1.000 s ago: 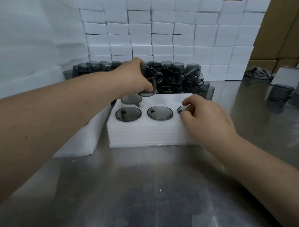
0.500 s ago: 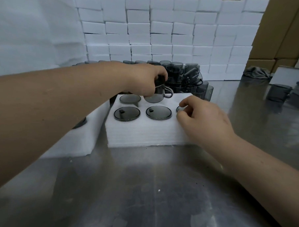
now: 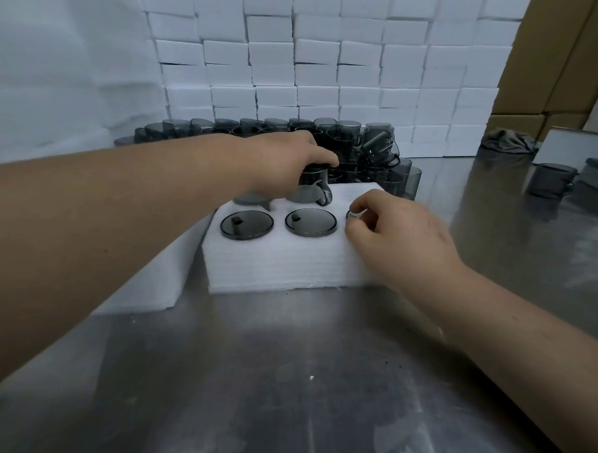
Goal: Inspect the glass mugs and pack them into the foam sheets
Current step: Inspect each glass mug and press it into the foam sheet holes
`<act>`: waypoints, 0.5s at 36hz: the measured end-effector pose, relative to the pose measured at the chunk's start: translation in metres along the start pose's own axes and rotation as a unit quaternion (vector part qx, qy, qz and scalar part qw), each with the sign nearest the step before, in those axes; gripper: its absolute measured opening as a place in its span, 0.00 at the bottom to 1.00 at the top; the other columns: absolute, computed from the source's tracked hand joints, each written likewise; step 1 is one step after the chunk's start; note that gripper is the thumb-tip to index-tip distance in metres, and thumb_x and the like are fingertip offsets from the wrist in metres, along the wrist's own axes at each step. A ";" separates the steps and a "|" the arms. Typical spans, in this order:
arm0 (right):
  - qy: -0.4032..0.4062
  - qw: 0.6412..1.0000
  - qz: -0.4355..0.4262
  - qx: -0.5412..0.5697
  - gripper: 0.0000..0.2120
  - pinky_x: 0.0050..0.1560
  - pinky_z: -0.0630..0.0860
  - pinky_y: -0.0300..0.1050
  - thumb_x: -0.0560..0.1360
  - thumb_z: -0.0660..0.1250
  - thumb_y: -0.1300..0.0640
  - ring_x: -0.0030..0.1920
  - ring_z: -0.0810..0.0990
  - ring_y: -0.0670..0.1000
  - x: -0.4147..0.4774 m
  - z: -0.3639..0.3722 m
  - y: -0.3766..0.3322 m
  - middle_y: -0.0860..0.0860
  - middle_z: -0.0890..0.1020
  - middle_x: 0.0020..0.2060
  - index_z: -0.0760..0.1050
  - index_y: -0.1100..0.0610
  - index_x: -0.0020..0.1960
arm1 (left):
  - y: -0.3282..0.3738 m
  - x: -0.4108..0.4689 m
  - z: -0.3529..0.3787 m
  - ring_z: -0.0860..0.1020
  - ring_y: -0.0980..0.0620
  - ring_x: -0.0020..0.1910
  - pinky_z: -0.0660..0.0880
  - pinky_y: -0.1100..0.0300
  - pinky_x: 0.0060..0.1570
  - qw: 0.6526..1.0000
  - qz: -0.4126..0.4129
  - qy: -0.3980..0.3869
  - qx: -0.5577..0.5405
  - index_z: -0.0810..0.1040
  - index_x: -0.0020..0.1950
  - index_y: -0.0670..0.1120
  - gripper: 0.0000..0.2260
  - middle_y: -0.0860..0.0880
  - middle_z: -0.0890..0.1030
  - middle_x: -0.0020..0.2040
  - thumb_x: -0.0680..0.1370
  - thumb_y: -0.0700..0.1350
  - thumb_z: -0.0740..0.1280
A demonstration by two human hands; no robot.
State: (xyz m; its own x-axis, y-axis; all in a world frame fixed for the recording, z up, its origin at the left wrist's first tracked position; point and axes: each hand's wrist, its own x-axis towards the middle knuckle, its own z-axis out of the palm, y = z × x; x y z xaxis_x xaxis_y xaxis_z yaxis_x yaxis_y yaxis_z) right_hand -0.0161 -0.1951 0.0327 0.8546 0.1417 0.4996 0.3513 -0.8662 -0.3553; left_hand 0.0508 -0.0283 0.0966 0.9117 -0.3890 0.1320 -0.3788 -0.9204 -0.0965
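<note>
Foam block (image 3: 282, 266): left hand (image 3: 283, 167) fingers curl round mug (image 3: 314, 189), seating it at 12 o'clock; right hand (image 3: 396, 230) fingers pinch 3 o'clock rim (image 3: 354, 214), steadying.

Cool, even overhead light, rather dim, casts no hard shadows. Only faint dark patches lie on the steel surface (image 3: 311, 381) beneath the arms (image 3: 119, 225). The surface gives a dull, smeared sheen, brightest at far right. The white stacks (image 3: 332, 56) read bright and are nearly washed out at the left. The smoky mugs (image 3: 362, 147) merge into one dark mass. Wide-angle distortion bows the stacks and swells the arms near the edges. Fine detail is soft throughout.
</note>
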 end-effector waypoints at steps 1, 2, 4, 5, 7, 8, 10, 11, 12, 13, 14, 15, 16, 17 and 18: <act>0.000 1.000 -0.001 -0.002 0.12 0.42 0.62 0.42 0.75 0.57 0.50 0.47 0.75 0.51 0.000 0.000 0.000 0.43 0.76 0.39 0.74 0.48 0.55 | 0.000 0.000 0.000 0.71 0.48 0.55 0.63 0.62 0.32 1.000 0.004 0.000 0.002 0.60 0.72 0.60 0.34 0.52 0.62 0.69 0.73 0.31 0.58; 0.000 1.000 -0.001 -0.002 0.12 0.42 0.62 0.42 0.75 0.57 0.50 0.47 0.75 0.51 0.000 0.000 0.000 0.43 0.76 0.39 0.74 0.48 0.55 | 0.000 -0.001 0.001 0.71 0.48 0.55 0.62 0.63 0.32 1.000 0.007 -0.002 0.000 0.59 0.73 0.60 0.34 0.52 0.62 0.70 0.73 0.32 0.58; 0.002 1.000 -0.002 -0.003 0.12 0.42 0.62 0.42 0.75 0.57 0.50 0.45 0.74 0.50 0.000 0.000 0.000 0.43 0.75 0.38 0.74 0.48 0.55 | 0.002 -0.002 0.001 0.72 0.48 0.56 0.68 0.61 0.35 1.000 0.006 -0.012 -0.012 0.58 0.73 0.60 0.33 0.52 0.61 0.72 0.74 0.32 0.58; 0.003 1.000 -0.002 -0.003 0.12 0.41 0.62 0.42 0.75 0.57 0.50 0.44 0.72 0.49 0.000 0.001 0.001 0.42 0.75 0.37 0.74 0.48 0.55 | 0.004 -0.003 0.002 0.73 0.47 0.56 0.72 0.57 0.38 1.000 -0.002 -0.022 -0.020 0.57 0.73 0.60 0.33 0.52 0.60 0.73 0.74 0.32 0.57; 0.004 1.000 -0.003 -0.003 0.12 0.41 0.62 0.42 0.75 0.57 0.50 0.43 0.71 0.48 0.000 0.001 0.001 0.42 0.75 0.37 0.74 0.48 0.55 | 0.006 -0.004 0.003 0.77 0.48 0.46 0.76 0.59 0.38 0.998 -0.026 -0.045 -0.041 0.56 0.74 0.61 0.32 0.52 0.60 0.74 0.76 0.34 0.56; 0.003 1.000 -0.004 -0.003 0.12 0.42 0.63 0.42 0.75 0.57 0.50 0.43 0.72 0.49 0.000 0.001 0.000 0.42 0.75 0.37 0.74 0.48 0.55 | 0.006 -0.004 0.004 0.77 0.51 0.39 0.74 0.65 0.32 0.996 -0.036 -0.050 -0.058 0.55 0.74 0.61 0.30 0.52 0.60 0.74 0.77 0.36 0.56; 0.002 1.000 -0.005 -0.006 0.12 0.42 0.63 0.42 0.75 0.57 0.50 0.44 0.73 0.49 0.000 0.001 0.000 0.42 0.74 0.36 0.75 0.48 0.55 | 0.008 -0.003 0.005 0.75 0.55 0.36 0.65 0.73 0.21 0.993 -0.045 -0.056 -0.094 0.56 0.74 0.59 0.27 0.52 0.60 0.74 0.78 0.42 0.59; 0.002 1.000 -0.006 -0.007 0.12 0.42 0.63 0.42 0.75 0.57 0.50 0.43 0.72 0.49 0.000 0.001 0.000 0.41 0.73 0.35 0.75 0.48 0.55 | 0.008 -0.002 0.006 0.76 0.53 0.43 0.65 0.74 0.22 0.991 -0.045 -0.057 -0.113 0.56 0.74 0.58 0.26 0.53 0.60 0.75 0.79 0.44 0.59; 0.002 1.000 -0.006 -0.008 0.12 0.42 0.62 0.42 0.75 0.57 0.51 0.43 0.72 0.49 0.000 0.001 0.000 0.41 0.72 0.34 0.75 0.48 0.54 | 0.008 -0.001 0.008 0.75 0.50 0.55 0.65 0.76 0.28 0.989 -0.043 -0.057 -0.131 0.57 0.74 0.57 0.25 0.53 0.59 0.75 0.79 0.45 0.59; 0.003 1.000 -0.006 -0.009 0.12 0.42 0.62 0.42 0.75 0.57 0.51 0.43 0.72 0.49 0.000 0.001 0.000 0.41 0.72 0.33 0.75 0.48 0.54 | 0.008 0.000 0.009 0.68 0.49 0.65 0.66 0.75 0.38 0.987 -0.038 -0.053 -0.148 0.58 0.74 0.56 0.24 0.53 0.57 0.75 0.79 0.45 0.57; 0.003 1.000 -0.006 -0.010 0.12 0.43 0.61 0.42 0.75 0.57 0.51 0.44 0.73 0.50 0.000 0.001 0.000 0.41 0.72 0.33 0.75 0.48 0.54 | 0.008 0.000 0.011 0.60 0.51 0.71 0.64 0.70 0.49 0.985 -0.029 -0.050 -0.160 0.58 0.74 0.55 0.23 0.53 0.56 0.76 0.80 0.44 0.55; 0.005 1.000 -0.006 -0.010 0.11 0.43 0.61 0.42 0.75 0.57 0.51 0.46 0.74 0.50 -0.001 0.001 -0.001 0.42 0.73 0.35 0.75 0.48 0.54 | 0.008 0.001 0.012 0.55 0.52 0.73 0.60 0.67 0.57 0.985 -0.020 -0.049 -0.163 0.58 0.75 0.54 0.22 0.53 0.54 0.76 0.80 0.44 0.53; 0.006 1.000 -0.007 -0.010 0.11 0.43 0.61 0.42 0.75 0.57 0.51 0.47 0.75 0.50 -0.001 0.000 -0.001 0.42 0.74 0.36 0.75 0.48 0.54 | 0.007 0.000 0.013 0.53 0.53 0.74 0.57 0.65 0.61 0.986 -0.011 -0.048 -0.158 0.58 0.75 0.53 0.21 0.52 0.54 0.76 0.81 0.44 0.51; 0.007 1.000 -0.008 -0.010 0.11 0.43 0.60 0.42 0.75 0.57 0.51 0.46 0.75 0.50 -0.001 0.000 -0.001 0.43 0.74 0.36 0.75 0.48 0.54 | 0.007 0.000 0.015 0.52 0.52 0.74 0.55 0.66 0.62 0.988 -0.005 -0.046 -0.150 0.57 0.75 0.52 0.21 0.50 0.53 0.77 0.82 0.44 0.50; 0.007 1.000 -0.009 -0.010 0.11 0.43 0.60 0.42 0.75 0.57 0.51 0.45 0.73 0.50 -0.001 0.000 -0.001 0.43 0.74 0.37 0.75 0.48 0.54 | 0.006 -0.001 0.016 0.52 0.51 0.74 0.54 0.68 0.60 0.989 -0.001 -0.045 -0.138 0.56 0.75 0.51 0.21 0.49 0.52 0.77 0.82 0.43 0.49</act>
State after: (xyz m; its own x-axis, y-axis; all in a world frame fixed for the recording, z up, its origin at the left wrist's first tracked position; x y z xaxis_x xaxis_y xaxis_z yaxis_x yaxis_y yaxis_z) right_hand -0.0169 -0.1940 0.0327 0.8428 0.1510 0.5166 0.3590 -0.8728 -0.3307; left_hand 0.0504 -0.0330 0.0797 0.9184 -0.3932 0.0432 -0.3943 -0.9014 0.1787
